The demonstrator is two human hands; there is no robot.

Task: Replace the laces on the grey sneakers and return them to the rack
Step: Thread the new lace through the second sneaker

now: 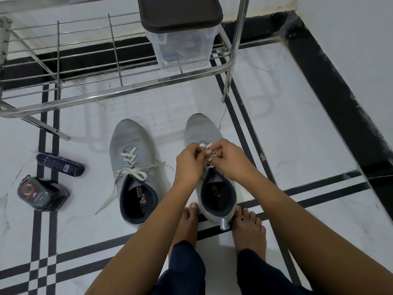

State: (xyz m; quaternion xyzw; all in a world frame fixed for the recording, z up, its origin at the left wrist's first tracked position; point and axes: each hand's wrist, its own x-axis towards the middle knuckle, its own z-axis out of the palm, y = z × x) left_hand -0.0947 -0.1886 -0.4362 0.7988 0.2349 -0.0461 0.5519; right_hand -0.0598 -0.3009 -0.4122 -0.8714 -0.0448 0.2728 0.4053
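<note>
**Both hands on the lace of one grey sneaker**

The white lace (209, 156) runs over the eyelets of the grey sneaker (201, 128) directly under the hands. The left hand (189, 163) and the right hand (232, 160) meet over its tongue, knuckles almost touching, fingers curled in and pinching the lace between them. The sneaker stands on the tiled floor (297, 133), toe pointing away from the hands, its heel between two bare feet (248, 227).

Just left of the left hand stands the second grey sneaker (129, 137), parallel to the first. Its loose lace (129, 166) is threaded but untied, with the ends trailing on the floor.

Beyond the hands stands the metal rack (119, 90), with a clear box (182, 47) under a dark lid on its wire shelf. Far left of the hands, a dark can (60, 165) and a dark packet (42, 194) lie on the floor.
</note>
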